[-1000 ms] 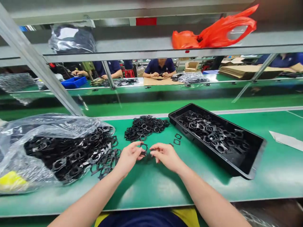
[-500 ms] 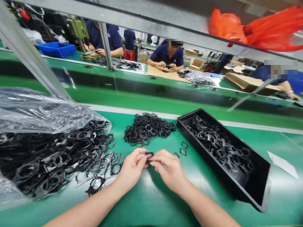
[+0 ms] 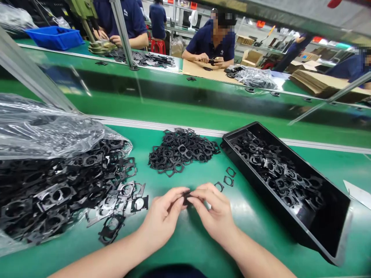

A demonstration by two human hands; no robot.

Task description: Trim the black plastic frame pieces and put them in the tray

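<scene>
Between my fingertips is a small black plastic part [image 3: 186,197], mostly covered by them. My left hand [image 3: 164,216] pinches its left side, and my right hand [image 3: 213,210] pinches its right side, just above the green tabletop [image 3: 191,251]. Beyond my hands lies a heap of small black ring-shaped frames [image 3: 182,150]. A few loose rings [image 3: 228,181] rest to the right of it. At the left, larger black plates with round holes [image 3: 55,197] spill from a clear plastic bag [image 3: 58,131].
A long black tray [image 3: 261,193] holding black parts stands at the right. A white sheet [image 3: 358,193] lies past it. Metal posts [image 3: 121,31] rise behind the bench. Across the green divider, co-workers [image 3: 210,42] sit near a blue bin [image 3: 55,37] and cardboard [image 3: 324,83].
The camera view has tilted and shifted slightly. Both hands stay together, and the black part between them has turned so that less of its opening shows.
</scene>
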